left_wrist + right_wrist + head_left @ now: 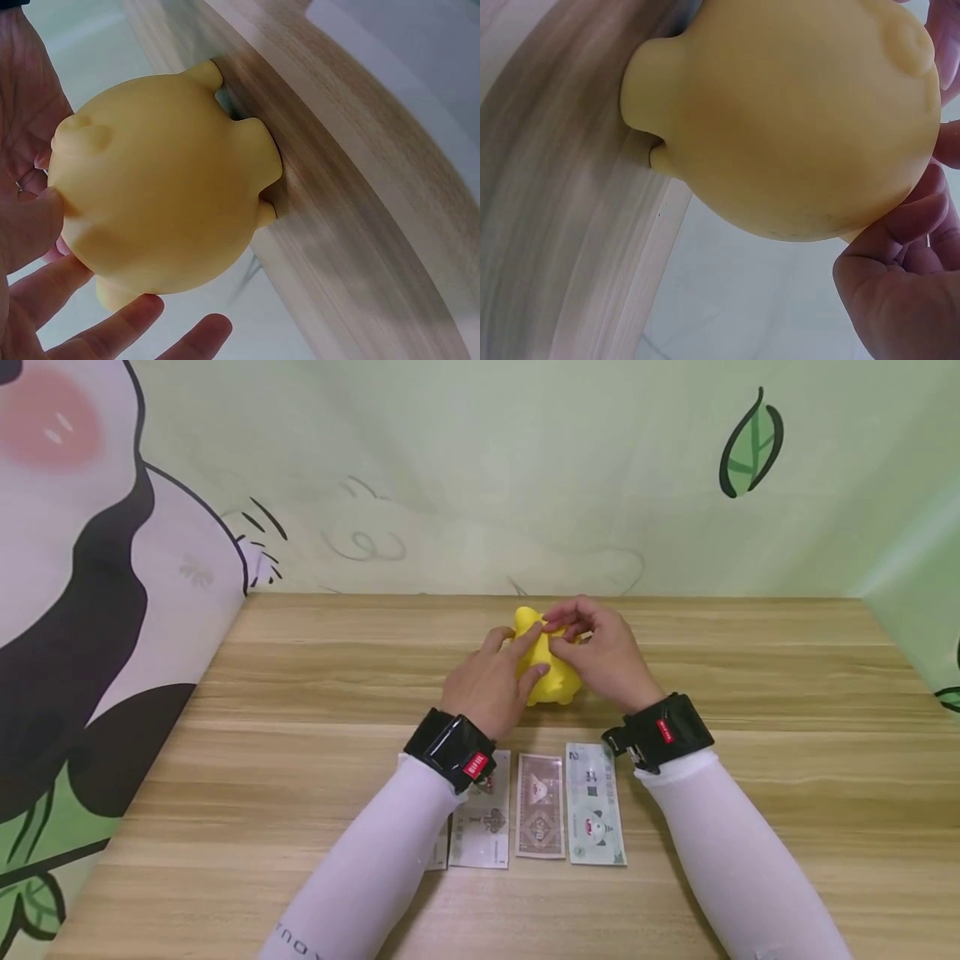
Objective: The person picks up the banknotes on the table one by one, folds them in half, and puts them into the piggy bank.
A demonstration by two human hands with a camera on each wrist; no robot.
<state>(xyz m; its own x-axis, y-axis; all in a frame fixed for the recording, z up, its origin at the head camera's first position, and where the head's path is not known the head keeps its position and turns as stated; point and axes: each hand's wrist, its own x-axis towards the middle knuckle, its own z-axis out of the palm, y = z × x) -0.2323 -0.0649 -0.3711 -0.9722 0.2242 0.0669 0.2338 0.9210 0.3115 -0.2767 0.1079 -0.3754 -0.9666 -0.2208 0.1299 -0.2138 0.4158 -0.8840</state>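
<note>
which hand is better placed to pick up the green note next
The right hand, most likely: its strap is by the green note, while the left hand is farther left, its sleeve partly covering the white notes. Both hands are at the toy now.

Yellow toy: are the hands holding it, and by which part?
The left hand holds the yellow toy by its upper left side; the right hand is at its top, its grip unclear.

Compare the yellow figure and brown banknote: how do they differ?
Shape: the yellow figure is round and bulky; the brown banknote is flat.
Surface: the figure looks mostly plain; the banknote is printed.
Contact: the left hand touches the figure; the banknote lies untouched.
Shared: both rest on the table.
</note>
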